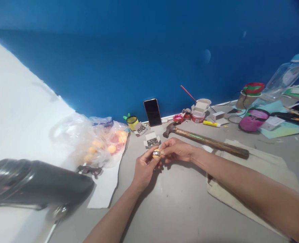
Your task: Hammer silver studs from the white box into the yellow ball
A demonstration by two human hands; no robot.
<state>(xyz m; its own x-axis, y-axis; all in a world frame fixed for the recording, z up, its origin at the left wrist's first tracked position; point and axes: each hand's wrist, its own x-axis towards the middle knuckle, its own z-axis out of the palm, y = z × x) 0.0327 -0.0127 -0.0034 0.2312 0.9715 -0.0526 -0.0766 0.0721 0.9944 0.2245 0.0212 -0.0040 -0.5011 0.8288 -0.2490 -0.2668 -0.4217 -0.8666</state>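
My left hand (144,167) pinches a small yellow-orange ball (155,156) between thumb and fingers, over the grey table. Shiny silver tack heads cover part of the ball's near face. My right hand (174,151) meets the ball from the right, thumb and forefinger pressed together at its side. Whatever may be between those fingertips is too small to make out. Just beyond my hands lies an open white box (152,141) full of shiny metal tacks. A second small box of tacks (140,129) sits behind it to the left.
A hammer (205,139) lies to the right, over a beige cloth (253,179). A phone (153,113) leans on the blue wall. Clear plastic bags with orange balls (96,145) and dark glasses (90,170) are at left. Cups, a yellow tube (211,124) and papers crowd the right.
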